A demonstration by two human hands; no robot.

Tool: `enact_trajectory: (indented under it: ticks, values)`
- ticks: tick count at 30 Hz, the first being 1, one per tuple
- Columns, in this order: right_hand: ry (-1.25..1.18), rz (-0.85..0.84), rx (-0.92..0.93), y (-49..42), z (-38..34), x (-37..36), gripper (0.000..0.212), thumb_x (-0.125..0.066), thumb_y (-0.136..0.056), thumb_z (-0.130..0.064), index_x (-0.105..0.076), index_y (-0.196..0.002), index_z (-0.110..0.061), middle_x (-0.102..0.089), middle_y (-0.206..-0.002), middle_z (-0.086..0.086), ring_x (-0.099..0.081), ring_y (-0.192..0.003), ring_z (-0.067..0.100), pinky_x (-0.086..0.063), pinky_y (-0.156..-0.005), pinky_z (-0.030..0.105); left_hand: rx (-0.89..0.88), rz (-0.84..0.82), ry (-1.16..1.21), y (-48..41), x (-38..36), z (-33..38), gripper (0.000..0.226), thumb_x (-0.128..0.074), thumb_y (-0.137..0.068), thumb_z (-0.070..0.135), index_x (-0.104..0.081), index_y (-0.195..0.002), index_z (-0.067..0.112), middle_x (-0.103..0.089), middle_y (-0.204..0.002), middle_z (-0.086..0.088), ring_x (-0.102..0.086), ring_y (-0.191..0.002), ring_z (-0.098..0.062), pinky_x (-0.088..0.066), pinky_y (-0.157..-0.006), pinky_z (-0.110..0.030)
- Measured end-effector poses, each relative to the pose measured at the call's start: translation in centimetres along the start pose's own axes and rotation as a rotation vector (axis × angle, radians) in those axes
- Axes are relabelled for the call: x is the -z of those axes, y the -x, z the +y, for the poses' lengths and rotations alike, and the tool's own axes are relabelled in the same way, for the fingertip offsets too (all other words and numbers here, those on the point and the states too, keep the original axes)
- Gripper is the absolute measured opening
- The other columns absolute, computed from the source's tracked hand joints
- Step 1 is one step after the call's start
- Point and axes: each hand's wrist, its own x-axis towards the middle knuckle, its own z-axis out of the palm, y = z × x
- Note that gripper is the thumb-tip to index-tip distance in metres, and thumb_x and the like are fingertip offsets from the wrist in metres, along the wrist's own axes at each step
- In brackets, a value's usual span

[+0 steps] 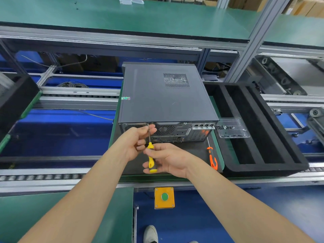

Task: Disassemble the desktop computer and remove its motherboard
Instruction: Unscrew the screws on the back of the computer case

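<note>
Nothing really readable here tbh. The desktop computer case (166,95) has a shiny holographic sticker (125,98) on its top left edge and a pale label (188,131) on the back panel, both way too blurry to make out. The orange screwdriver (212,159) has dark marks on its handle, also illegible.

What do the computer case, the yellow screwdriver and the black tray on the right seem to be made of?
The computer case: likely painted sheet metal, matte dark grey, with a punched vent grid. The yellow screwdriver: glossy yellow plastic handle with black, perhaps rubber, grip parts; bare shiny steel shaft. The black tray: probably foam, dull, thick-walled with soft-looking edges.
</note>
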Motion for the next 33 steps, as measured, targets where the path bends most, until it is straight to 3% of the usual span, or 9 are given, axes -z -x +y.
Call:
enact_trajectory:
  ticks: [7,15,33]
  values:
    - [0.009,0.041,0.015,-0.6,0.4,-0.4,0.027,-0.075,-0.095,-0.015,-0.063,-0.119,-0.008,-0.069,-0.091,0.008,-0.074,-0.089,0.028,-0.061,-0.089,0.051,0.005,0.014,0.082,0.3,-0.7,0.5,0.018,-0.057,-0.101,0.023,-0.069,-0.107,0.011,-0.078,-0.094,0.001,-0.025,-0.044,-0.006,-0.023,-0.040,-0.016]
    - [0.042,0.054,0.016,-0.3,0.5,0.4,0.027,-0.078,-0.092,-0.018,-0.068,-0.116,-0.010,-0.072,-0.095,0.007,-0.073,-0.091,0.029,-0.061,-0.087,0.049,-0.018,0.066,0.100,0.1,-1.5,-0.1,0.018,-0.060,-0.100,0.025,-0.066,-0.113,0.013,-0.076,-0.092,0.004,-0.025,-0.044,-0.005,-0.024,-0.039,-0.016]
    - [0.073,0.096,0.030,0.7,0.7,0.9,0.016,-0.078,-0.093,-0.016,-0.071,-0.107,-0.011,-0.073,-0.091,0.005,-0.073,-0.087,0.028,-0.062,-0.083,0.048,0.058,0.033,0.273,-0.2,-1.9,-0.5,0.016,-0.063,-0.092,0.025,-0.069,-0.099,0.013,-0.075,-0.087,0.002,-0.025,-0.048,-0.008,-0.024,-0.046,-0.021]
